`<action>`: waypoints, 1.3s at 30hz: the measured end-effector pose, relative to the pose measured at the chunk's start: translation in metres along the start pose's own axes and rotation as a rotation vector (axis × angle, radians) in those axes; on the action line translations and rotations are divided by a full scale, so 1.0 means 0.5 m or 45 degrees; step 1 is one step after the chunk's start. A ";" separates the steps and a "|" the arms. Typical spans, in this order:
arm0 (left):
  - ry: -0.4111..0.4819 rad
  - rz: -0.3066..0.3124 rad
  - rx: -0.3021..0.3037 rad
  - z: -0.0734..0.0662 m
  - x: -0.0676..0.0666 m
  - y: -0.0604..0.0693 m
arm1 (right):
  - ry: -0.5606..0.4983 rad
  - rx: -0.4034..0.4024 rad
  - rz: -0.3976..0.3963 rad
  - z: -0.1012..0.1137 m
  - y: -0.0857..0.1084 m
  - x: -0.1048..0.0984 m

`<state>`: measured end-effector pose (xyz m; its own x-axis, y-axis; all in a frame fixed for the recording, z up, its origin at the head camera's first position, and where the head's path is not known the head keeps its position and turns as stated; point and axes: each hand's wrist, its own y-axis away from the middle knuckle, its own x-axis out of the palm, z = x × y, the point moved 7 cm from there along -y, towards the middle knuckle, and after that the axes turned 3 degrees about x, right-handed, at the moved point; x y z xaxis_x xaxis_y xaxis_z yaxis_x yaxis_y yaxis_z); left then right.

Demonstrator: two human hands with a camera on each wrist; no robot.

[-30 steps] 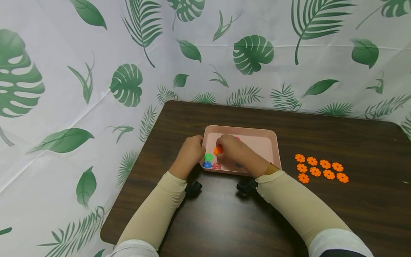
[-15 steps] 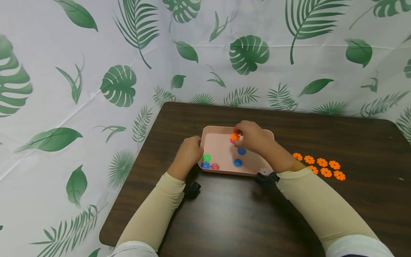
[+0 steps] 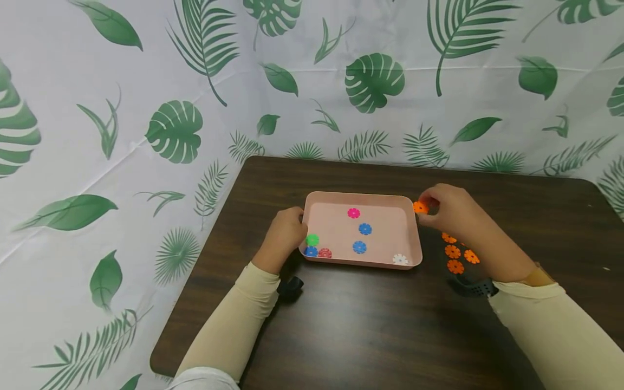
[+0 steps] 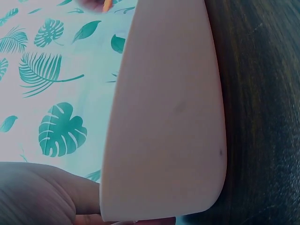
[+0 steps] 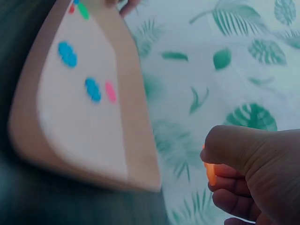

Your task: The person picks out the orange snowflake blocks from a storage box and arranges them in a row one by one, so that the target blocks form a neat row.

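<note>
My right hand (image 3: 453, 211) pinches an orange notched plastic disc (image 3: 420, 207) just right of the pink tray (image 3: 331, 222). In the right wrist view that disc (image 5: 211, 173) stands edge-on between thumb and fingers. My left hand (image 3: 284, 233) grips the tray's left side, its thumb and fingers on either side of the wall. Inside the tray lie a magenta disc (image 3: 353, 213), two blue discs (image 3: 365, 229) near the middle and a white disc (image 3: 400, 259) at the front right. A green disc (image 3: 312, 240), another blue disc (image 3: 311, 251) and a red disc (image 3: 324, 253) share the front left corner.
More orange discs (image 3: 452, 251) lie on the dark wooden table (image 3: 370, 325) right of the tray, partly hidden by my right hand and forearm. A leaf-patterned white cloth (image 3: 302, 108) hangs behind and to the left of the table.
My right hand has carried the orange disc from the tray's left part, up over the magenta disc, to beyond the right rim. My left hand keeps its hold on the tray.
</note>
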<state>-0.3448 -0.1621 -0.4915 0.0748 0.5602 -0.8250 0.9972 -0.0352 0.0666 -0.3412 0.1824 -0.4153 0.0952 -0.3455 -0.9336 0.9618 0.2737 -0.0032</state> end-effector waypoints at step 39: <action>0.022 -0.009 0.009 0.020 -0.015 0.006 | 0.094 0.097 -0.120 -0.218 0.231 0.113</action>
<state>-0.3425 -0.1749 -0.4906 0.0677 0.5747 -0.8156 0.9977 -0.0370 0.0568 -0.2526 0.2923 -0.5073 -0.0127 -0.2986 -0.9543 0.9826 0.1730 -0.0672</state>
